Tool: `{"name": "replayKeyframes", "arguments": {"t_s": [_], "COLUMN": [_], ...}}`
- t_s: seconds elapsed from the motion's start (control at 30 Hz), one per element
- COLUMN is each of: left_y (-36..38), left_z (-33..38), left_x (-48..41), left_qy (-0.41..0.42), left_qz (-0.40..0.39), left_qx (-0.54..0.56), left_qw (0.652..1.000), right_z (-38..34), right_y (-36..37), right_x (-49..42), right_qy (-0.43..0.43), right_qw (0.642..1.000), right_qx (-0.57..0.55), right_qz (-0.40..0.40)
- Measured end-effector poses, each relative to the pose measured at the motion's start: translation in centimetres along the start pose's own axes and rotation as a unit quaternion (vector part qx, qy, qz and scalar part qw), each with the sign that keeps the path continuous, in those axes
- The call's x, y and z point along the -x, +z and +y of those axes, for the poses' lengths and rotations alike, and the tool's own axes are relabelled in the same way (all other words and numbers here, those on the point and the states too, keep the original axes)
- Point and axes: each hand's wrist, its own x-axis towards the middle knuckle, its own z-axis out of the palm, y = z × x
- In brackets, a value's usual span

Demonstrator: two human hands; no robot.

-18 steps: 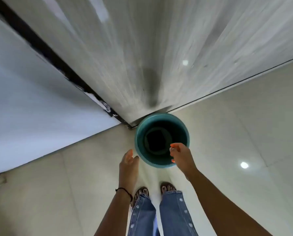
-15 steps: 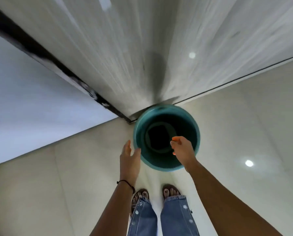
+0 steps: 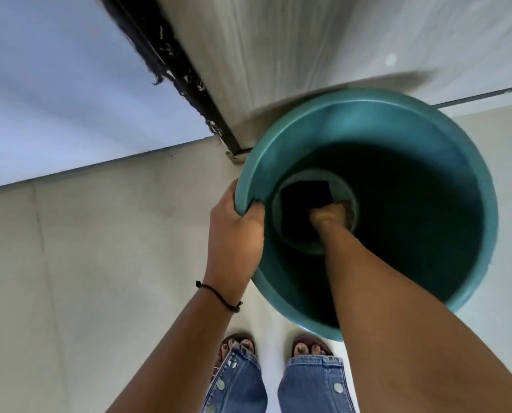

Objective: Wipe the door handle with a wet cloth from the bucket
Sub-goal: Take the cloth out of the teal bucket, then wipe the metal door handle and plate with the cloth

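A teal bucket [image 3: 445, 162] stands on the floor right against the foot of the pale wood-grain door [image 3: 278, 40]. My left hand [image 3: 234, 231] grips the bucket's near-left rim, thumb outside and fingers hooked inside. My right arm reaches deep into the bucket, where my right hand [image 3: 327, 217] has its fingers curled on the edge of a dark blue cloth [image 3: 305, 193] lying on the bottom. The door handle is out of view.
A black door edge or frame [image 3: 174, 70] runs down to the floor just left of the bucket, with a white wall [image 3: 55, 99] beyond it. My sandalled feet [image 3: 238, 345] and jeans stand on pale floor tiles [image 3: 85, 278] just behind the bucket.
I have bent much closer to the bucket. My left hand went from hovering beside the rim to gripping it. My right hand dropped from above the rim down to the cloth at the bottom.
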Motion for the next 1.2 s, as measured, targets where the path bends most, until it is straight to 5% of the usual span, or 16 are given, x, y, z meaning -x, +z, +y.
{"name": "replayKeyframes", "arguments": {"t_s": [0.27, 0.43, 0.7, 0.9, 1.2], "left_y": [-0.3, -3.1, -14.0, -27.3, -48.4], "left_z": [0.7, 5.0, 17.0, 24.5, 28.4], "left_x": [0.3, 4.6, 22.7, 34.6, 47.6], "left_qy": [-0.015, -0.103, -0.195, -0.149, -0.040], "left_qz": [-0.030, -0.047, -0.095, 0.001, 0.176], "left_qx": [0.003, 0.027, 0.237, 0.302, 0.371], "left_qw": [0.999, 0.993, 0.947, 0.942, 0.911], "right_z": [0.0, 0.6, 0.6, -1.9, -3.6], "right_y": [-3.0, -9.5, -17.8, -18.2, -10.9], "right_x": [5.2, 16.6, 44.4, 63.8, 84.8], "right_qy": [-0.032, -0.073, -0.162, -0.278, -0.429], "right_qw": [0.986, 0.942, 0.949, 0.927, 0.827], "right_qx": [-0.141, -0.272, -0.149, -0.030, 0.081], "right_qz": [-0.080, -0.180, -0.225, -0.250, -0.353]}}
